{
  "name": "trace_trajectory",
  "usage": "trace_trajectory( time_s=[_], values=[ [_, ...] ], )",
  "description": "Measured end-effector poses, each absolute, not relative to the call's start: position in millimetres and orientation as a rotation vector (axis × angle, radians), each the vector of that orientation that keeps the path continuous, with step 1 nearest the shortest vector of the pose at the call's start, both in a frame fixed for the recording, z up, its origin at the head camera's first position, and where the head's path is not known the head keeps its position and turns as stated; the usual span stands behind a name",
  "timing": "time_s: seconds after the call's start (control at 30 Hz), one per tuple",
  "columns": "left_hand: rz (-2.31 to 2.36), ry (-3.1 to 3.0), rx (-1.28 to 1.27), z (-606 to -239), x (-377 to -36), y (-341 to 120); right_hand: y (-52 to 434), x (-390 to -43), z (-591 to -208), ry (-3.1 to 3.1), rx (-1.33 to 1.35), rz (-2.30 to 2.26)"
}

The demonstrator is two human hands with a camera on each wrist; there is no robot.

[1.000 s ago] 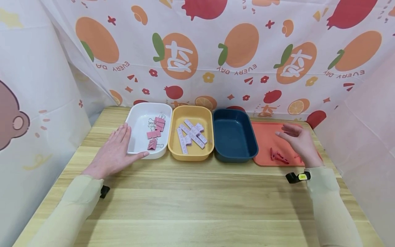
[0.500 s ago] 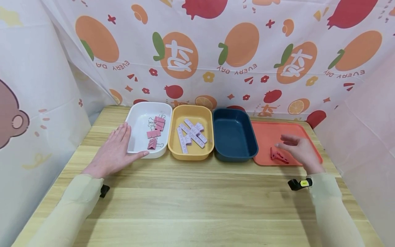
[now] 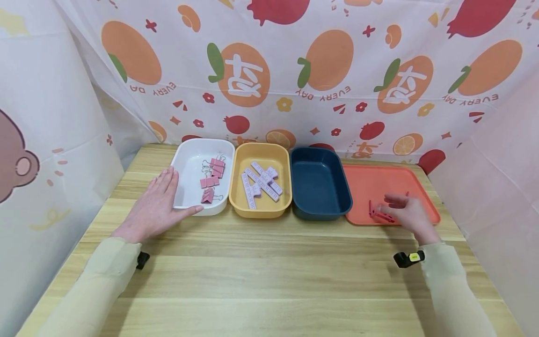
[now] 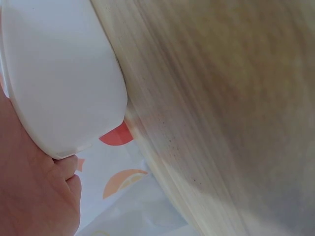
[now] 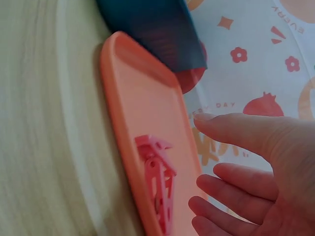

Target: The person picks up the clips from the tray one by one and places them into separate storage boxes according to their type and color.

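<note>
My left hand (image 3: 157,203) lies flat on the wooden table, fingers straight, its thumb and palm edge against the white bin (image 3: 187,189) (image 4: 59,83) that holds several pink binder clips (image 3: 212,180). My right hand (image 3: 404,211) (image 5: 256,167) hovers low over the orange tray (image 3: 379,185) (image 5: 142,113), fingers spread and relaxed, holding nothing. Red clothespins (image 3: 379,214) (image 5: 158,177) lie on the tray just beside its fingertips.
A yellow bin (image 3: 262,211) with several pink ruler strips (image 3: 261,183) stands right of the white one. A dark blue bin (image 3: 320,206) (image 5: 157,29), nothing visible in it, stands between it and the tray. A fruit-print cloth hangs behind and at both sides.
My right hand has come down and toward me over the orange tray, ending beside the red clothespins. The left hand has stayed put.
</note>
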State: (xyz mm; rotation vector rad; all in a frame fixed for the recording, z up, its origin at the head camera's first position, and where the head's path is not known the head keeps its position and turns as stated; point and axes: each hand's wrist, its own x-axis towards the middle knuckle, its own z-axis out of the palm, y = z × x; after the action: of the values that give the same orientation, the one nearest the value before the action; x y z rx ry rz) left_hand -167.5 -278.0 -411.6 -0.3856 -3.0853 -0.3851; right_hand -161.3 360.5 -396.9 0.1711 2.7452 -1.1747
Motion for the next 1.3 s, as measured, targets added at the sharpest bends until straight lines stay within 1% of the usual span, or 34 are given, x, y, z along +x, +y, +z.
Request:
trace_trajectory(
  time_s=[0.37,1.0,1.3],
  values=[
    [-0.374,-3.077,-0.39,-412,-166,-278,367,-158,-410,2.768,0.188,-1.136],
    [-0.38,-3.082,-0.385,-412,-165,-277,373,-164,-426,2.938,0.042,-0.917],
    [-0.384,-3.082,-0.384,-413,-166,-278,377,-164,-429,2.976,0.018,-0.92]
  ],
)
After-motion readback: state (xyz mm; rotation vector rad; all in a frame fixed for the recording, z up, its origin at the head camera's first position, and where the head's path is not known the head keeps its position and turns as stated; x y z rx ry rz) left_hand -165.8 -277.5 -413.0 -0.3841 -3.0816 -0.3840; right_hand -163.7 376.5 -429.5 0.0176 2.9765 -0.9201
